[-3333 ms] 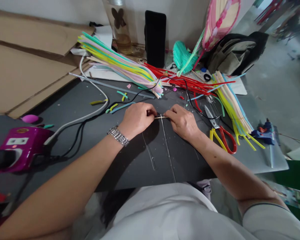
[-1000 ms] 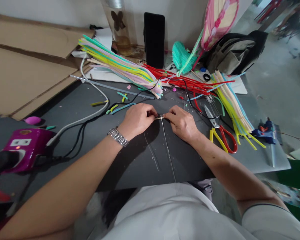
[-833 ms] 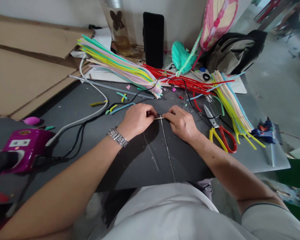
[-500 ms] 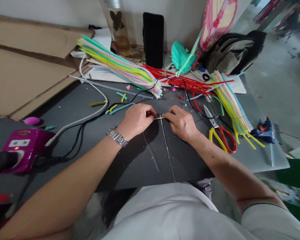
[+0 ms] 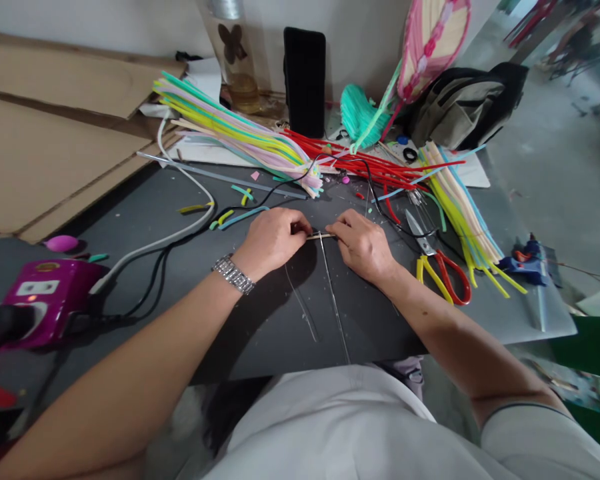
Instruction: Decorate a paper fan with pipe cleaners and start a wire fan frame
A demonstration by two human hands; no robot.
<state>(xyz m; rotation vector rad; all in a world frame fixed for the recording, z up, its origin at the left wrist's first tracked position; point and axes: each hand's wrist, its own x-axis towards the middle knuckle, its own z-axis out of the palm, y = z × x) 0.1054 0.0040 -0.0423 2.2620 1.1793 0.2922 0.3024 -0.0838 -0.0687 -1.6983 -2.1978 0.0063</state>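
Observation:
My left hand (image 5: 273, 238) and my right hand (image 5: 363, 243) rest close together on the dark table (image 5: 260, 320), both with fingers pinched. Between them they hold a short thin stick (image 5: 321, 235) lying crosswise. A long thin stick (image 5: 333, 297) runs from that crossing point back toward my body. A metal watch (image 5: 233, 274) is on my left wrist. What the fingertips press at the crossing is too small to see.
Red-and-yellow scissors (image 5: 437, 263) lie right of my right hand, a blue glue gun (image 5: 527, 261) farther right. Bundles of coloured pipe cleaners (image 5: 240, 137) and red ones (image 5: 365, 163) lie behind. A purple device (image 5: 43, 297) with cables sits left; cardboard (image 5: 45, 140), a black phone (image 5: 305, 80), a bag (image 5: 463, 107).
Almost nothing: both hands keep pinching the crossed sticks at the same spot; the view shifts slightly.

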